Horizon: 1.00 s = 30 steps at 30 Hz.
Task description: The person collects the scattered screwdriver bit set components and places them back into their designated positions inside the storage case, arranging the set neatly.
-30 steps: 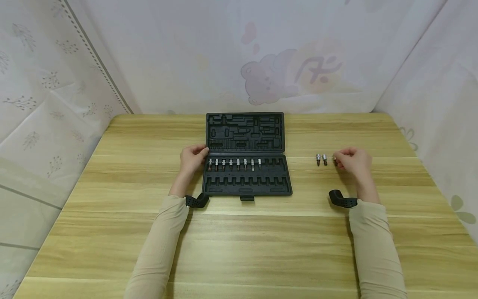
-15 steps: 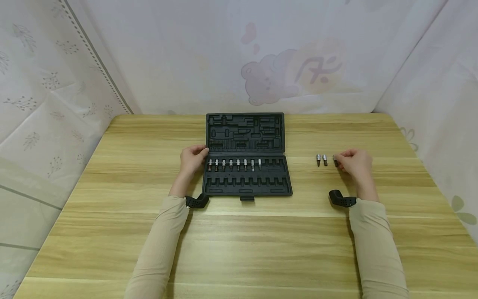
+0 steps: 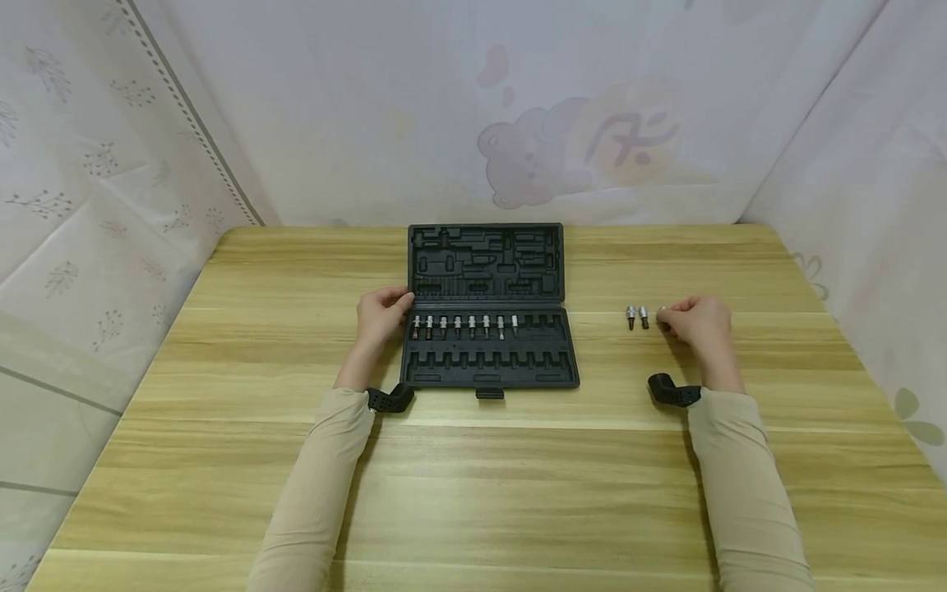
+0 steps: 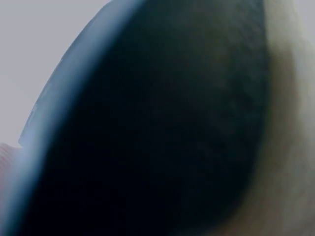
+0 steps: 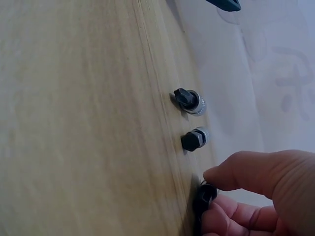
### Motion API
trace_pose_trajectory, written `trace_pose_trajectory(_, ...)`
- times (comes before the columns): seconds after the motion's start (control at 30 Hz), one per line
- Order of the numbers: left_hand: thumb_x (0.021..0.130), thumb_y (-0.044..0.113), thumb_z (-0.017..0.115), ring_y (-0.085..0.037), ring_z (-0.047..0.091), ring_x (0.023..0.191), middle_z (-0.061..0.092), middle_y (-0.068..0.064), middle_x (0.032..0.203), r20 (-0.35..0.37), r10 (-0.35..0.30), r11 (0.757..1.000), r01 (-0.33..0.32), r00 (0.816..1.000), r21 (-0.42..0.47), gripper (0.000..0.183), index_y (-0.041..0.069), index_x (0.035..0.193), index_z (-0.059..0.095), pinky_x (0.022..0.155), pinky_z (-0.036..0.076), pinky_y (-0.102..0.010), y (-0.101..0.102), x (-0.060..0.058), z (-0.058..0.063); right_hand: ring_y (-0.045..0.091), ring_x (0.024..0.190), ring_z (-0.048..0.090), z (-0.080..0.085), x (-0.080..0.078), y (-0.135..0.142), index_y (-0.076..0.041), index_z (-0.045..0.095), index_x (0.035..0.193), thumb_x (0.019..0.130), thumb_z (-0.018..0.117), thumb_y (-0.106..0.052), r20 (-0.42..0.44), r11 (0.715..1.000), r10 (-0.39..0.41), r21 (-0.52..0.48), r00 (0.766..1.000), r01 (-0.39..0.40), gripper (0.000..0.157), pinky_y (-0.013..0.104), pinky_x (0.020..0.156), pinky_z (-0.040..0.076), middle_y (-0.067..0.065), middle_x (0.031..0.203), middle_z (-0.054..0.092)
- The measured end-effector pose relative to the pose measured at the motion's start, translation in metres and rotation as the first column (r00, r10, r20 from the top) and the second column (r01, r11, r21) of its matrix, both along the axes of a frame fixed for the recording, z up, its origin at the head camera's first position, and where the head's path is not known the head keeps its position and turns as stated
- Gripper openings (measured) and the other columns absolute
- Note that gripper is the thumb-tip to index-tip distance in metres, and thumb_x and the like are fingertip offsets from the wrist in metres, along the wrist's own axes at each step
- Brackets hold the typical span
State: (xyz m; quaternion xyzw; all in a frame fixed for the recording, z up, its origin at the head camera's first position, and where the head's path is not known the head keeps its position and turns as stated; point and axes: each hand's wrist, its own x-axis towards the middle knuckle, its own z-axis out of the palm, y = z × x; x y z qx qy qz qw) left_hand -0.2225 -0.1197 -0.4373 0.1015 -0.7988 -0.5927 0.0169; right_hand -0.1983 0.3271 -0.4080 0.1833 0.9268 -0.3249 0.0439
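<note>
The black bit socket case [image 3: 489,386] lies unfolded on the wooden table, with several silver-topped bit sockets [image 3: 472,325] in the left part of its upper slot row. My left hand [image 3: 381,314] grips the case's left edge near the hinge. To the right of the case, my right hand [image 3: 699,319] pinches a bit socket [image 5: 204,197] between thumb and fingers, low at the table top. Two more bit sockets stand out beside it: one with a star-like tip [image 5: 189,101] and one with a hex tip [image 5: 194,139]. A dark blurred shape fills most of the left wrist view.
The wooden table [image 3: 518,493] spreads out in front of the case. A latch [image 3: 489,393] juts from the case's front edge. Patterned white cloth [image 3: 333,115] hangs behind the table and at both sides. Each wrist wears a black camera mount [image 3: 673,390].
My right hand shifts slightly left, and its fingers now cover more of the bit socket, which has moved a little left too. My left hand and the case stay put.
</note>
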Motion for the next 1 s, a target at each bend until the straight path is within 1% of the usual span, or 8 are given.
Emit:
trace_pose_trajectory(0.17,0.091,0.012,0.061,-0.009,0.057,0.066,0.066,-0.020,0.105,0.000,-0.001,1.000,0.001,1.000,-0.014,0.027,-0.004,0.113,0.066,0.060,0.048,-0.018,0.000,-0.001,-0.001,0.013,0.058,0.054,-0.002,0.001,-0.001,0.005,0.067,0.094,0.083,0.062,-0.025,-0.008,1.000,-0.011,0.007,1.000,0.011,0.032,0.026,0.052,0.044,-0.002,0.059,0.061)
trace_pose_trajectory(0.27,0.091,0.012,0.061,-0.009,0.057,0.066,0.066,-0.020,0.105,0.000,-0.001,1.000,0.001,1.000,-0.015,0.027,-0.004,0.112,0.066,0.060,0.047,-0.018,0.000,-0.001,-0.002,0.012,0.058,0.055,-0.002,0.002,-0.002,0.005,0.068,0.094,0.081,0.064,-0.026,0.002,1.000,-0.023,-0.005,1.000,0.023,0.034,0.023,0.053,0.045,-0.002,0.058,0.063)
trace_pose_trajectory(0.37,0.091,0.012,0.061,-0.009,0.057,0.065,0.066,-0.021,0.105,-0.004,-0.002,1.000,0.002,1.000,-0.010,0.027,-0.004,0.112,0.066,0.060,0.047,-0.018,0.000,0.000,-0.002,0.010,0.057,0.056,-0.002,0.002,-0.004,0.007,0.068,0.097,0.081,0.065,-0.026,0.011,0.999,-0.020,-0.031,1.000,0.021,0.037,0.019,0.052,0.045,-0.003,0.056,0.063)
trace_pose_trajectory(0.43,0.091,0.012,0.061,-0.009,0.057,0.065,0.066,-0.021,0.105,-0.006,-0.002,1.000,0.002,1.000,-0.008,0.027,-0.004,0.113,0.066,0.060,0.047,-0.018,0.000,0.000,-0.001,0.008,0.055,0.056,-0.002,0.001,-0.005,0.008,0.067,0.098,0.081,0.064,-0.025,0.014,0.999,-0.013,-0.041,1.000,0.013,0.038,0.018,0.051,0.045,-0.004,0.054,0.062)
trace_pose_trajectory(0.57,0.091,0.012,0.062,-0.010,0.057,0.066,0.066,-0.020,0.105,-0.008,0.000,1.000,0.000,1.000,-0.009,0.027,-0.004,0.112,0.066,0.060,0.047,-0.018,0.000,0.000,-0.001,0.007,0.053,0.056,-0.001,0.001,-0.009,0.010,0.066,0.098,0.083,0.064,-0.024,0.018,0.996,-0.004,-0.092,1.000,0.005,0.037,0.020,0.050,0.048,-0.005,0.053,0.060)
trace_pose_trajectory(0.77,0.091,0.012,0.062,-0.010,0.057,0.066,0.066,-0.020,0.104,-0.014,-0.001,1.000,0.001,1.000,-0.011,0.027,-0.005,0.112,0.066,0.060,0.048,-0.019,0.000,0.000,-0.001,0.009,0.056,0.057,0.003,0.004,-0.016,0.012,0.064,0.099,0.085,0.065,-0.025,0.024,0.989,0.029,-0.144,0.999,-0.025,0.039,0.022,0.054,0.052,-0.002,0.058,0.060)
trace_pose_trajectory(1.0,0.091,0.012,0.062,-0.008,0.056,0.063,0.067,-0.020,0.105,-0.018,0.000,1.000,0.000,1.000,-0.012,0.027,-0.004,0.112,0.066,0.059,0.047,-0.018,0.000,-0.001,-0.002,0.009,0.058,0.056,0.005,0.006,-0.024,0.011,0.064,0.099,0.084,0.062,-0.022,0.060,0.983,0.060,-0.177,0.996,-0.049,0.037,0.022,0.056,0.052,-0.002,0.061,0.060)
